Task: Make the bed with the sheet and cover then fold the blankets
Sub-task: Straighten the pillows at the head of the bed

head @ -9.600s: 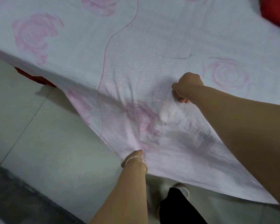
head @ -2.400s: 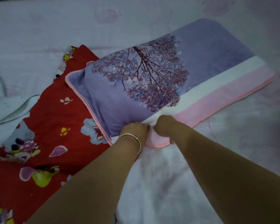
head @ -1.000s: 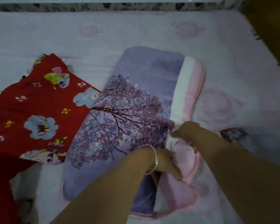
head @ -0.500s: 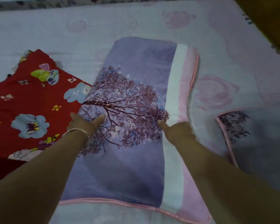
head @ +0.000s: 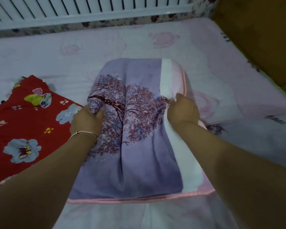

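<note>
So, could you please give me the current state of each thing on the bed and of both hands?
Purple tree blanket: folded, bunched at the middle, gripped on both sides.
Red floral blanket: spread loosely, not folded.
Pink rose sheet: laid flat over the bed.
Left hand: grips the blanket's left edge.
Right hand: grips the white stripe edge.

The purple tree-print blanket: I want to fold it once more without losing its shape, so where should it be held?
Grip the purple tree-print blanket by its two long side edges, midway along, coming from the near end. It lies as a long strip running away from the person; the left hand and right hand already hold there.
</note>
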Demonstrator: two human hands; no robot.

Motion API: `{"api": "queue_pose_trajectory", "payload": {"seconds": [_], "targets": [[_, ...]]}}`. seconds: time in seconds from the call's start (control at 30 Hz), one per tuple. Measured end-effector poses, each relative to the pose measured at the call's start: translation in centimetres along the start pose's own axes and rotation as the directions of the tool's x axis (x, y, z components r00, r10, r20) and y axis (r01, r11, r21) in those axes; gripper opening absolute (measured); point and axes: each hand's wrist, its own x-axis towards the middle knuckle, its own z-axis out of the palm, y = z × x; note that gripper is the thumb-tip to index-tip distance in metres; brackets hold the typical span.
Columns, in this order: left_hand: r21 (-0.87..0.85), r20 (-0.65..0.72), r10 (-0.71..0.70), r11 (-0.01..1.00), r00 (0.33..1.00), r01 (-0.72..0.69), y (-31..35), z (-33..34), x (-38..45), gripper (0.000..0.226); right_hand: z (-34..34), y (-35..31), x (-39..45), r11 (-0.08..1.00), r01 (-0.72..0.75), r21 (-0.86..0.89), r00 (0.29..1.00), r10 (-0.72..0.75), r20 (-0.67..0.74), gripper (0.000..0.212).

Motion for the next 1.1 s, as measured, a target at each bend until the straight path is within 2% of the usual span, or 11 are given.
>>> {"api": "queue_pose_trajectory", "payload": {"seconds": [0.4,0.5,0.57,0.63,0.67,0.7,0.77,0.83,0.9,1.0,1.1], "targets": [[-0.29,-0.151,0.017,0.955,0.988,-0.061,18.0,6.7,-1.6,0.041,-13.8,6.1,13.0,0.978,0.178,-0.112,0.949,-0.201,-0.242,0.037],[-0.375,-0.112,0.059,0.922,0.992,-0.097,24.0,9.5,-0.6,0.042,-18.0,8.6,18.1,0.954,0.147,-0.263,0.905,-0.237,-0.353,0.038],[-0.395,-0.005,0.074,0.916,0.997,-0.07,26.5,12.0,0.2,0.046,-19.5,10.3,20.6,0.892,0.018,-0.451,0.907,-0.205,-0.369,0.039],[-0.454,0.233,0.118,0.891,0.965,0.001,27.4,14.7,-0.5,0.066,-19.2,12.3,21.5,0.844,-0.073,-0.532,0.974,-0.054,-0.218,0.044],[-0.456,0.375,0.183,0.89,0.909,0.009,27.2,16.3,-1.7,0.078,-18.2,13.6,21.4,0.838,-0.065,-0.542,0.998,0.041,-0.057,0.051],[-0.396,0.514,0.257,0.917,0.819,-0.04,26.9,17.8,-3.1,0.083,-16.8,14.9,20.7,0.847,-0.032,-0.531,0.984,0.118,0.13,0.059],[-0.166,0.775,0.319,0.936,0.545,-0.312,25.9,20.7,-6.3,0.063,-12.9,18.1,18.7,0.878,0.057,-0.476,0.895,0.166,0.413,0.069],[-0.055,0.878,0.271,0.876,0.394,-0.479,25.0,22.8,-8.9,0.047,-9.7,20.6,16.7,0.87,0.101,-0.482,0.857,0.17,0.487,0.076],[-0.008,0.887,0.233,0.871,0.398,-0.491,24.5,24.5,-9.7,0.047,-8.0,22.2,16.7,0.852,0.083,-0.517,0.862,0.199,0.467,0.081],[-0.005,0.841,0.262,0.878,0.473,-0.478,24.4,26.0,-9.9,0.042,-7.3,22.4,17.1,0.81,0.116,-0.575,0.86,0.207,0.466,0.087],[-0.034,0.814,0.284,0.894,0.506,-0.447,24.6,26.1,-10.1,0.039,-5.8,22.4,17.1,0.768,0.092,-0.634,0.871,0.246,0.425,0.11]]}}
